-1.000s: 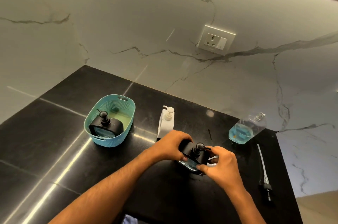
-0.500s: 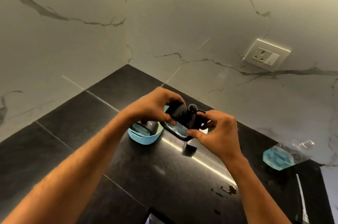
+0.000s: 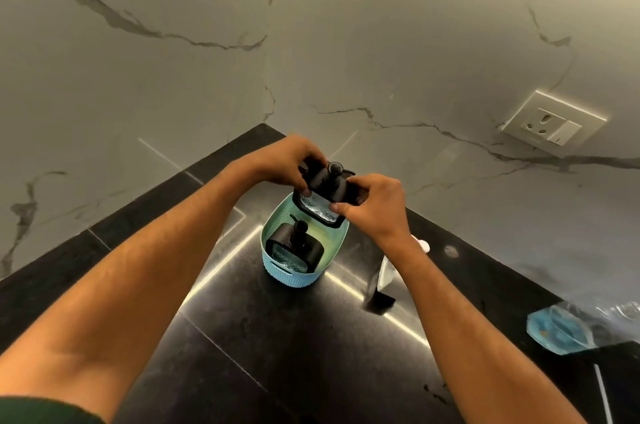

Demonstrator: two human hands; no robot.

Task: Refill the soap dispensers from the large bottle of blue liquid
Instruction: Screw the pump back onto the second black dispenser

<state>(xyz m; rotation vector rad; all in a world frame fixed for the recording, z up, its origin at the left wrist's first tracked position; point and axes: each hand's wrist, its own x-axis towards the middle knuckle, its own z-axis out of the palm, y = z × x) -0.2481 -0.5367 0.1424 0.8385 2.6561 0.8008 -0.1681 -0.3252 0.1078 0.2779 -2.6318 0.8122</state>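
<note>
Both hands clamped on one black dispenser (image 3: 323, 197), held in the air above the far end of the basket. Left hand (image 3: 287, 160) curls over its far left top corner; right hand (image 3: 372, 205) pinches its right side, thumb against the lower front edge. Hands close together, dispenser between them.

Held dispenser: squat, rounded-square black shell, round pump knob on top, textured clear window in front showing pale blue. Tilted toward the camera.

Below it, teal basket (image 3: 294, 273): oval plastic, woven-pattern wall, smooth pale inside. Second black dispenser (image 3: 298, 250) of the same shape stands in its near end, upright, pump up.

Basket sits on black counter (image 3: 277, 347), glossy polished stone with thin pale seams and strip-light glare.

Right of the basket, partly behind the right forearm, a white pump bottle (image 3: 388, 273).

Far right edge, large clear bottle (image 3: 568, 330), faceted plastic, blue liquid low inside; blurred. Near it, a thin white tube (image 3: 604, 396) lies on the counter.

Walls: white marble, grey veins. Wall socket (image 3: 550, 127), cream plate, on the right wall.
</note>
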